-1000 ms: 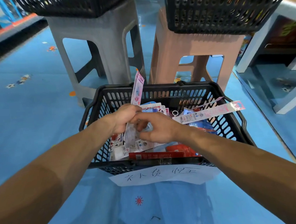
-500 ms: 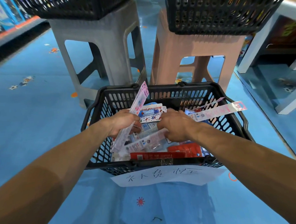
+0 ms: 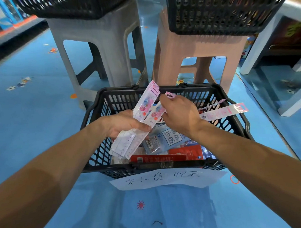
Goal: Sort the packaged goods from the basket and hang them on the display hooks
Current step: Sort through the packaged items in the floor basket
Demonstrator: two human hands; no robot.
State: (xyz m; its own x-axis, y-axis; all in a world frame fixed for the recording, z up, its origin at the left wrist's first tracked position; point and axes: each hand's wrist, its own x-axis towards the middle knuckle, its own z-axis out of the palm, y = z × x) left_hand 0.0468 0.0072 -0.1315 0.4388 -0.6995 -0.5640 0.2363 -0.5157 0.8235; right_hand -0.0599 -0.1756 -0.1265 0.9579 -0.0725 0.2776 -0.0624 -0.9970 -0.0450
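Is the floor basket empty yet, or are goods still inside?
Not empty: a blue packet and red packets lie in the basket; a long pink strip leans on its right rim.

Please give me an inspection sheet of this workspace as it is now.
Surface: blue printed floor; the black basket stands on it, paper label on its front.
Job's things: blue packet and red packets inside the basket; long strip packets lie over its right rim.
Clutter: nothing seen.
Grips: left hand holds a bunch of pink packets; right hand pinches a pink packet beside it.
Cables: nothing seen.
Surroundings: grey stool bearing a second basket; pink stool bearing a third basket.
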